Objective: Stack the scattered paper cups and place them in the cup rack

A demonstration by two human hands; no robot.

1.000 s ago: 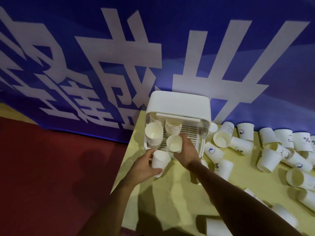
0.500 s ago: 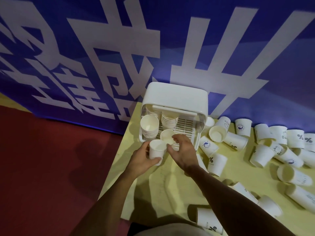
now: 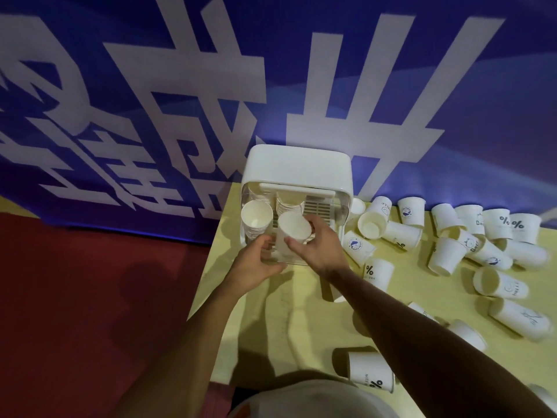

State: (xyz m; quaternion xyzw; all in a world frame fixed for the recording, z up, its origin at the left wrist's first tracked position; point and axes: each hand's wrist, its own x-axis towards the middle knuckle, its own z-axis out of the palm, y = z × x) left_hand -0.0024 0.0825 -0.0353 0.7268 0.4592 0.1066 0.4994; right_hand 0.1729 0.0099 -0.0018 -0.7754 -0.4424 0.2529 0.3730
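Observation:
A white cup rack with its lid raised stands at the yellow table's far left corner. Inside it, a stack of paper cups lies at the left and another stack behind the middle. In front of the rack opening I hold a short stack of white paper cups, tilted with its mouth toward me. My right hand pinches its rim from the right. My left hand grips its lower part from the left, fingers curled round it.
Several loose paper cups, some printed, lie scattered over the right half of the yellow table. One printed cup lies near the front edge. A blue banner hangs right behind the rack. Red floor lies to the left.
Each hand held its own cup before. The two cups have come together in front of the rack, and both hands now hold them as one.

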